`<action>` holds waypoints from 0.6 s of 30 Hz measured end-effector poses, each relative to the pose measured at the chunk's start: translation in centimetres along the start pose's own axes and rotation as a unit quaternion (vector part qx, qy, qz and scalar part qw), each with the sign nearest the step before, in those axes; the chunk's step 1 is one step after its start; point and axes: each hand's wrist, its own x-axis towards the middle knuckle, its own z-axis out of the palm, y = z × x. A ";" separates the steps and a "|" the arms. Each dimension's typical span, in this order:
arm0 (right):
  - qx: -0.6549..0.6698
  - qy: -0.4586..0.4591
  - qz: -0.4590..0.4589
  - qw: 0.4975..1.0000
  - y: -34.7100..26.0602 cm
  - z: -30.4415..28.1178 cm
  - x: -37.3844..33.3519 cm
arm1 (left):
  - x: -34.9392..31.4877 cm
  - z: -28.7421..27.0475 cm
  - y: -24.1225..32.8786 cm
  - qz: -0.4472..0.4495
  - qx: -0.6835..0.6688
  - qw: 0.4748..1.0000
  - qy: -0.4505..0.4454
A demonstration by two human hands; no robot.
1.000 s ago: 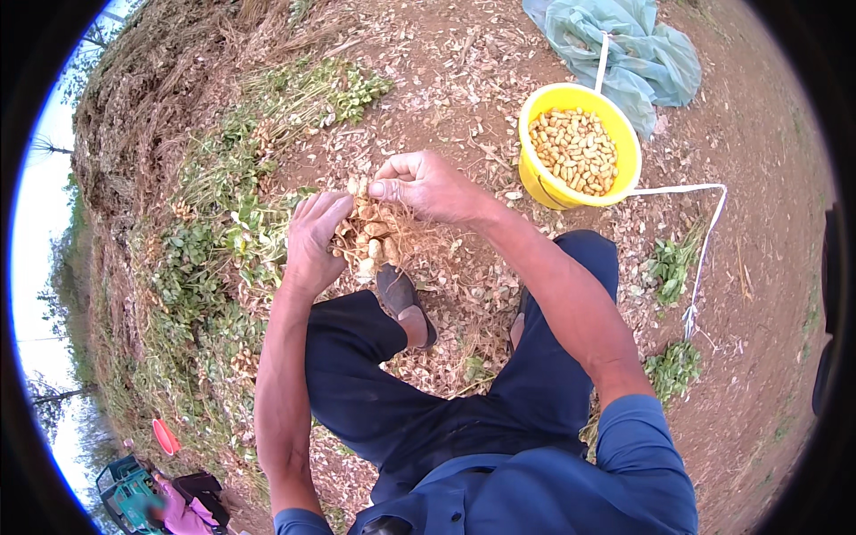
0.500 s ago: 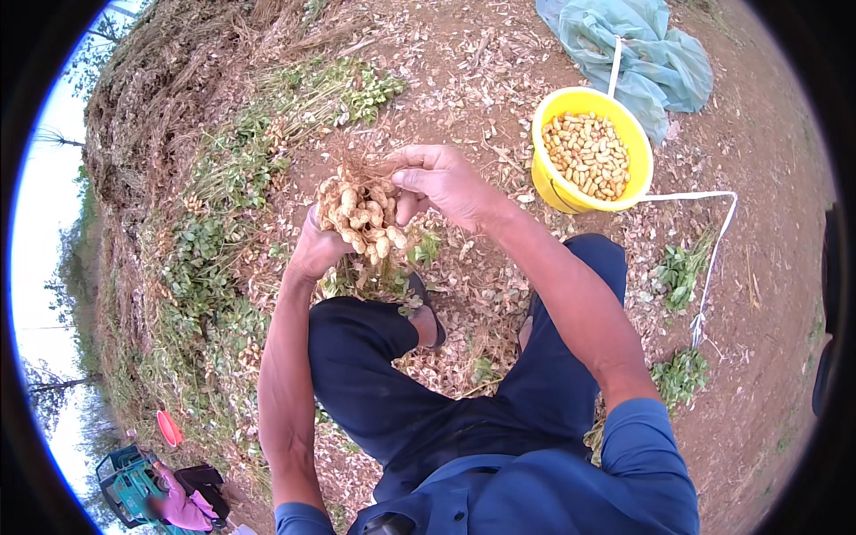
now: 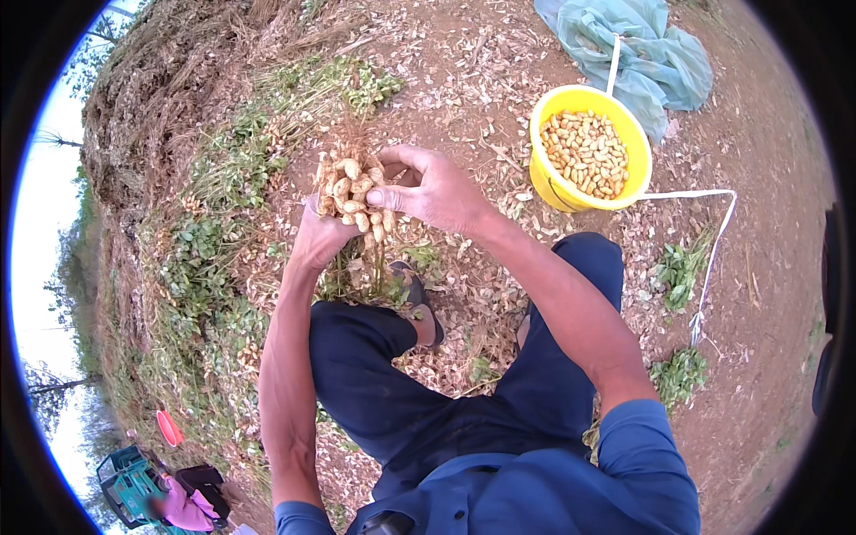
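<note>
Peanut clump [image 3: 352,192] sits up in front of us, roots up, stems hanging toward our knees. Left hand [image 3: 319,236] grips it from below, right hand [image 3: 428,185] pinches pods off the side. Looks like mid-picking imo; next we'd need a firm tug, then a reach w/ the pods to the yellow bucket [image 3: 560,189] on our right, already pretty full.

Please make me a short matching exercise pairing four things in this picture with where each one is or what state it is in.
Things:
1. peanut plant cluster
2. yellow bucket
3. green tarp
4. right hand

Places or states:
A. crumpled on the ground beyond the bucket
B. pinching a pod on the bunch
C. gripped from below by the left hand, pods upward
D. standing on the dirt, holding loose peanuts

Pairs: 1-C, 2-D, 3-A, 4-B
</note>
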 end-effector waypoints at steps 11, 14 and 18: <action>0.072 -0.130 0.125 0.981 1.3 -1.2 1.4 | -0.2 0.2 0.0 -0.043 0.058 0.997 -0.017; 0.083 -0.113 0.115 0.983 1.2 -1.0 1.2 | -0.3 0.0 -0.1 -0.045 0.051 0.998 -0.013; -0.069 -0.088 0.042 0.993 1.2 -0.8 1.1 | 0.0 -0.2 -0.9 -0.060 0.044 0.997 -0.009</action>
